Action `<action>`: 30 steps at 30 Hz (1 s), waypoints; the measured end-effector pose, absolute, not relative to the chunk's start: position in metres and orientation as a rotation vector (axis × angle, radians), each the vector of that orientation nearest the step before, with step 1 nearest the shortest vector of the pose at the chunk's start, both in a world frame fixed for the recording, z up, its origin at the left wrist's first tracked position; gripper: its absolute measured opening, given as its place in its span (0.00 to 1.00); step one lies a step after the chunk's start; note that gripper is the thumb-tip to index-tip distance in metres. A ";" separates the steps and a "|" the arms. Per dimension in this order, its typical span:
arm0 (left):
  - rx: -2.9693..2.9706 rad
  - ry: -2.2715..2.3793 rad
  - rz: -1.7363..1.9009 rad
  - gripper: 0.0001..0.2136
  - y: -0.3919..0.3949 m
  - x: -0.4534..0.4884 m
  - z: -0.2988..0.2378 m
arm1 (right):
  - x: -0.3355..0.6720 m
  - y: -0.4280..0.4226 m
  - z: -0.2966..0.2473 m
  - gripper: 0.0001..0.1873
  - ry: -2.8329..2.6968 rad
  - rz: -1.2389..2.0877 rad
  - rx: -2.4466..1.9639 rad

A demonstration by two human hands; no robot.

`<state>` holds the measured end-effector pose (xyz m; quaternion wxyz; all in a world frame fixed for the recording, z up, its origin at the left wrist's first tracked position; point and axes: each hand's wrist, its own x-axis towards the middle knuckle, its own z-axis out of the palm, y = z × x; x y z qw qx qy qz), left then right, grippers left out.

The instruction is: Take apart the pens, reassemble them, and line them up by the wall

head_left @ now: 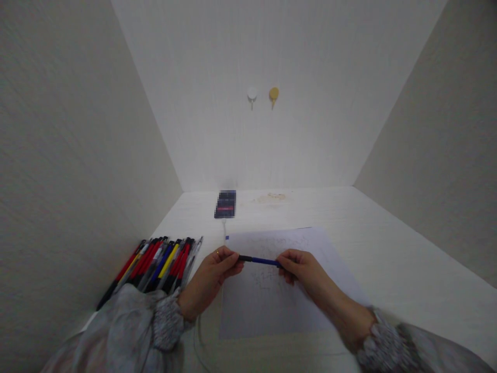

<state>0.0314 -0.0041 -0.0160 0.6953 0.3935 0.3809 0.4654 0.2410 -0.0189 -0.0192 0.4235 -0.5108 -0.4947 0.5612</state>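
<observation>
A blue pen (259,260) with a black end is held level above a sheet of white paper (279,300) with faint scribbles. My left hand (215,274) pinches the pen's black left end, and there is a ring on one finger. My right hand (301,269) grips the pen's right end with closed fingers. Both hands hover over the upper part of the sheet.
A row of several pens (159,264) in red, black, blue and yellow lies at the left by the wall. A phone (225,204) with a white cable lies further back. Two hooks (263,95) are stuck on the back wall. White walls enclose the desk (407,269) on three sides.
</observation>
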 end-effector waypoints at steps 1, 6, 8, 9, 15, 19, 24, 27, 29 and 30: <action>0.875 0.854 1.042 0.05 -0.004 0.031 -0.016 | 0.241 -0.019 -0.018 0.09 -1.249 1.371 -1.270; 0.877 0.870 1.037 0.06 -0.004 0.031 -0.015 | 0.242 -0.021 -0.013 0.08 -1.246 1.238 -1.217; 0.878 0.859 1.047 0.06 -0.005 0.032 -0.014 | 0.242 -0.021 -0.012 0.12 -1.161 1.354 -1.187; 0.878 0.853 1.053 0.06 -0.006 0.032 -0.013 | 0.242 -0.021 -0.012 0.15 -1.122 1.444 -1.189; 0.893 0.842 1.047 0.05 -0.007 0.033 -0.013 | 0.246 -0.016 -0.013 0.14 -1.174 1.504 -1.230; 0.889 0.875 1.039 0.06 -0.004 0.032 -0.017 | 0.251 -0.013 -0.007 0.07 -1.240 1.318 -1.152; 0.898 0.887 1.034 0.07 -0.005 0.033 -0.014 | 0.250 -0.014 -0.002 0.13 -1.109 1.455 -1.079; 0.913 0.867 1.036 0.06 -0.007 0.034 -0.011 | 0.249 -0.016 -0.003 0.16 -1.106 1.599 -1.159; 0.917 0.876 1.031 0.06 -0.008 0.034 -0.011 | 0.249 -0.016 -0.004 0.14 -1.161 1.567 -1.200; 0.917 0.883 1.028 0.06 -0.008 0.034 -0.012 | 0.250 -0.016 -0.004 0.12 -1.187 1.520 -1.199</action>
